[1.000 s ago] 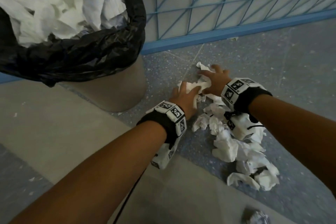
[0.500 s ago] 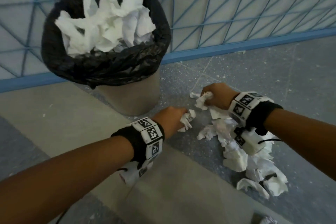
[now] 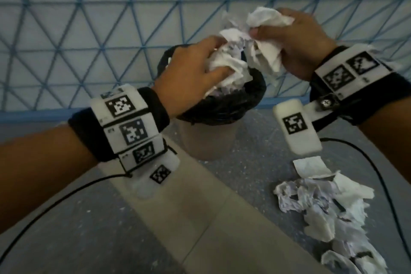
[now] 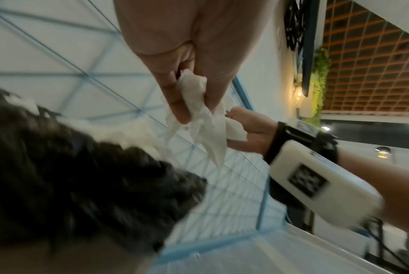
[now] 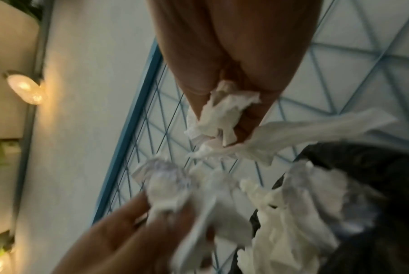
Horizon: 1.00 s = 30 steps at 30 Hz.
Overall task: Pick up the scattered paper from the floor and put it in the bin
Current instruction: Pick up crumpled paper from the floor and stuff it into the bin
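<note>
paper over bin
left hand [image 3: 191, 69] and right hand [image 3: 298, 40] each grip crumpled paper [image 3: 264, 18] above the bin [image 3: 222, 107]; more paper on floor [image 3: 222, 218].

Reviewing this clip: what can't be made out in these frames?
- Bin interior: head view, blocked by the left hand and the paper in the hands; its fill level is hidden.
- Floor pile: head view, cut off at the bottom right edge.
- Bin liner: left wrist view, motion-blurred.
- Right hand: its fingertips are buried in paper.
</note>
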Each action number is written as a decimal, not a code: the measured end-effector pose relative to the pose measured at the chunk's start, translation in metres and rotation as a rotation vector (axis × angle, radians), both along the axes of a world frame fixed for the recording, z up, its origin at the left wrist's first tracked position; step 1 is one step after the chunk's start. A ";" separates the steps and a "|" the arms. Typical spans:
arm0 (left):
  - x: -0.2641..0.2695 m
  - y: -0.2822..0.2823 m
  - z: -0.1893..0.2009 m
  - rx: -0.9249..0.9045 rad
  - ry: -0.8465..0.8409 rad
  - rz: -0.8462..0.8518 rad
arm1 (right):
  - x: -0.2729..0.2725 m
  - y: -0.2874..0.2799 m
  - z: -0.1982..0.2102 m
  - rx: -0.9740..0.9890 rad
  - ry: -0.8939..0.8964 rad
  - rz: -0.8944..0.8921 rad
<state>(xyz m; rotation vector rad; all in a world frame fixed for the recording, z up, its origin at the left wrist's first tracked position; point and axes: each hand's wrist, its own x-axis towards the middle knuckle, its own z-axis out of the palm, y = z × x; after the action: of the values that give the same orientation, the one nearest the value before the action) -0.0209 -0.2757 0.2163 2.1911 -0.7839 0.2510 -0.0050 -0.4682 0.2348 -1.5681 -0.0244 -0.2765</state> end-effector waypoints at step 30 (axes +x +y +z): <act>0.063 0.003 -0.023 0.993 0.244 -0.124 | 0.026 0.070 -0.036 -1.564 0.447 0.361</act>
<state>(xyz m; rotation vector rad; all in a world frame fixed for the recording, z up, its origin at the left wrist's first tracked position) 0.0418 -0.2729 0.1936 2.9707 -1.0263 -0.5893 0.0212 -0.3983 0.1985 -3.0779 -0.2116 0.5523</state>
